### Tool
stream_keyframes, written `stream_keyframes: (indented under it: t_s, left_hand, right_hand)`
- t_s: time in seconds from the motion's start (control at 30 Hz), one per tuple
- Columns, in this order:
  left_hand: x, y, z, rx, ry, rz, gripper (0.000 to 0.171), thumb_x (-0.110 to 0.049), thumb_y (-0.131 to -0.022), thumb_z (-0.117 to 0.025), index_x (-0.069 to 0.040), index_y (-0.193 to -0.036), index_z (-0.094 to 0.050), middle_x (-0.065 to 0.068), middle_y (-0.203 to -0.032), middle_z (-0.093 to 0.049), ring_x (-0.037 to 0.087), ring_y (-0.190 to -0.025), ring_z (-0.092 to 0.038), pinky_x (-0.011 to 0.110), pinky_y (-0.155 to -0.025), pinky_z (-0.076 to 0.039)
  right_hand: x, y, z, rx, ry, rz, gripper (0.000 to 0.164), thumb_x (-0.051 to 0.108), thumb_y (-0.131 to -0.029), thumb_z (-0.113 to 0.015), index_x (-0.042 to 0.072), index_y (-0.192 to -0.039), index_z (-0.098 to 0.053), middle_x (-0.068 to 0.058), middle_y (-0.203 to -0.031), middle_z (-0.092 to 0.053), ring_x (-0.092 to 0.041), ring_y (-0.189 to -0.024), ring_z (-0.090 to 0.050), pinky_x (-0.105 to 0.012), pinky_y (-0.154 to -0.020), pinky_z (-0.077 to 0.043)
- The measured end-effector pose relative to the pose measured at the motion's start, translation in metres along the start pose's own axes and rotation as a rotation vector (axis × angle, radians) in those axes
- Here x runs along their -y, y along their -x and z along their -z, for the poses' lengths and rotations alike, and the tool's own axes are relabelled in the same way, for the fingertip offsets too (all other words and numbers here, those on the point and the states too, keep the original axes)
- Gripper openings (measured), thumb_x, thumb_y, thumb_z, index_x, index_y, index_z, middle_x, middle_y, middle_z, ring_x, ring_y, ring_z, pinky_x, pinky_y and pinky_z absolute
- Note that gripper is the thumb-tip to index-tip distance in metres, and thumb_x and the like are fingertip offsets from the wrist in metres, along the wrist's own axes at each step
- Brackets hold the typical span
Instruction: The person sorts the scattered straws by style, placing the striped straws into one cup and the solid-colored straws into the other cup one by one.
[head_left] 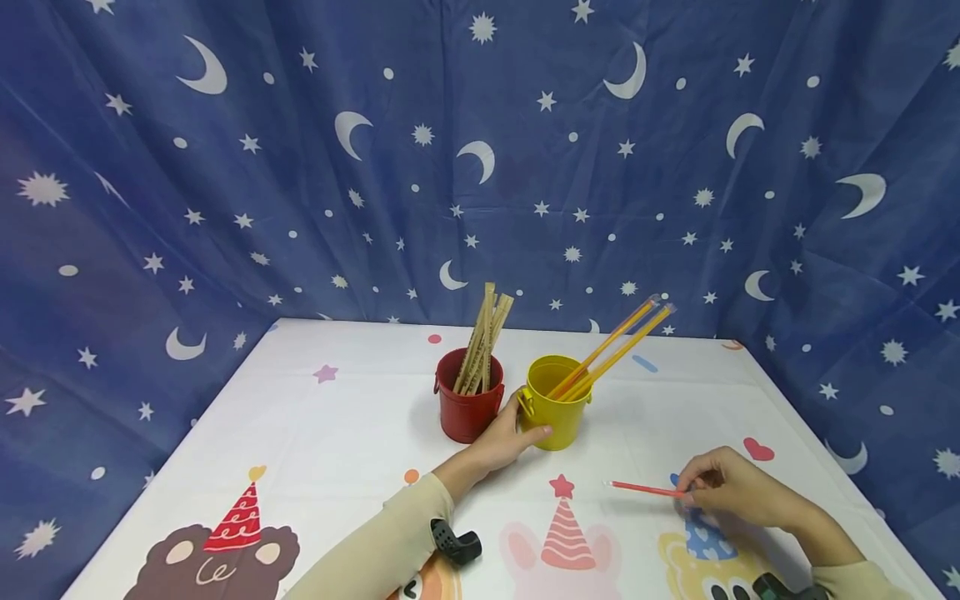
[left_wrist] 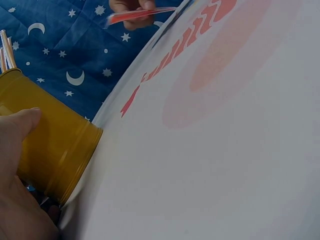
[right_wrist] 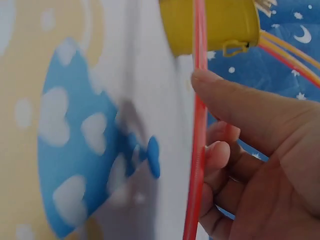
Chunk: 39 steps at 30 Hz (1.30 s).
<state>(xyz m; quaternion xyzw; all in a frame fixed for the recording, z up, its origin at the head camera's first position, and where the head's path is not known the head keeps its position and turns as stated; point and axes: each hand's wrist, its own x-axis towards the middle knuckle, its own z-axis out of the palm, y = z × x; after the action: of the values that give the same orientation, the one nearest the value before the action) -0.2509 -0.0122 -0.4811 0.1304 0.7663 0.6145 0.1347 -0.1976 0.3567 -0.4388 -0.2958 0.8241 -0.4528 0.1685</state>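
Observation:
My left hand (head_left: 501,437) grips the small yellow bucket (head_left: 553,425) by its left side, the thumb lying across the front wall. Inside the bucket, orange straws (head_left: 618,350) in clear wrappers lean to the right. Over the right part of the table, my right hand (head_left: 731,487) pinches a red straw (head_left: 647,488) in a clear wrapper between thumb and fingers. The straw's free end points left, toward the bucket. In the right wrist view the red straw (right_wrist: 198,140) passes under the thumb tip. The left hand's fingers behind the bucket are mostly hidden.
A red bucket (head_left: 467,417) stands just left of the yellow one, holding several thin tan sticks or wrapped sticks (head_left: 483,342). A white cloth with cartoon animals covers the table (head_left: 360,417). Behind it hangs a blue curtain (head_left: 420,208) with moons and stars.

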Motion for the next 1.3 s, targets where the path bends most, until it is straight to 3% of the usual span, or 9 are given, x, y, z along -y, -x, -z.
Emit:
stream_keyframes:
  t_s: [0.13,0.37,0.67,0.93,1.07,1.3]
  left_hand:
    - [-0.001,0.001,0.000,0.000,0.008,-0.005,0.086,-0.034,-0.095,-0.070,-0.012,-0.161,-0.020,0.009,-0.169,-0.024,0.029,-0.159,-0.018,0.053,-0.129,-0.017]
    - [0.000,0.000,0.000,0.004,0.017,-0.014,0.086,-0.033,-0.095,-0.069,-0.012,-0.161,-0.019,0.009,-0.169,-0.023,0.029,-0.159,-0.017,0.053,-0.129,-0.016]
    - [0.001,0.001,-0.001,-0.002,-0.008,-0.001,0.086,-0.035,-0.094,-0.070,-0.012,-0.161,-0.020,0.010,-0.168,-0.026,0.028,-0.158,-0.019,0.054,-0.129,-0.015]
    - [0.001,0.001,-0.002,-0.003,-0.010,-0.002,0.086,-0.036,-0.095,-0.069,-0.012,-0.161,-0.020,0.010,-0.168,-0.026,0.028,-0.158,-0.020,0.054,-0.129,-0.015]
    - [-0.001,0.002,-0.002,0.000,-0.008,-0.006,0.085,-0.035,-0.095,-0.069,-0.012,-0.161,-0.020,0.010,-0.168,-0.026,0.029,-0.158,-0.020,0.055,-0.129,-0.015]
    - [-0.001,0.002,-0.001,-0.004,-0.013,-0.004,0.087,-0.035,-0.095,-0.069,-0.011,-0.162,-0.019,0.011,-0.169,-0.024,0.029,-0.158,-0.019,0.055,-0.129,-0.015]
  right_hand:
    - [0.010,-0.004,0.000,-0.058,0.036,-0.063,0.009,0.000,-0.090,-0.069,-0.006,-0.096,-0.071,0.012,-0.076,-0.050,0.001,-0.068,-0.049,-0.021,-0.053,-0.042]
    - [0.022,-0.013,-0.003,-0.095,0.061,-0.106,0.012,0.004,-0.090,-0.071,-0.005,-0.097,-0.072,0.011,-0.076,-0.050,-0.002,-0.069,-0.051,-0.021,-0.056,-0.045]
    - [0.030,-0.022,-0.008,-0.147,0.069,0.020,0.010,0.004,-0.092,-0.070,-0.006,-0.095,-0.071,0.011,-0.076,-0.050,-0.003,-0.068,-0.052,-0.022,-0.054,-0.045]
    - [0.039,-0.031,-0.008,-0.157,0.049,0.010,0.013,0.006,-0.094,-0.069,-0.005,-0.099,-0.071,0.007,-0.077,-0.049,-0.008,-0.067,-0.052,-0.024,-0.053,-0.044]
    - [0.045,-0.038,-0.008,-0.176,0.042,0.004,0.008,0.007,-0.093,-0.070,0.001,-0.098,-0.073,0.007,-0.076,-0.050,-0.009,-0.066,-0.052,-0.026,-0.054,-0.045]
    - [0.057,-0.049,-0.008,-0.199,-0.019,0.046,0.007,0.004,-0.095,-0.066,0.004,-0.099,-0.072,0.006,-0.075,-0.052,-0.013,-0.066,-0.051,-0.028,-0.056,-0.044]
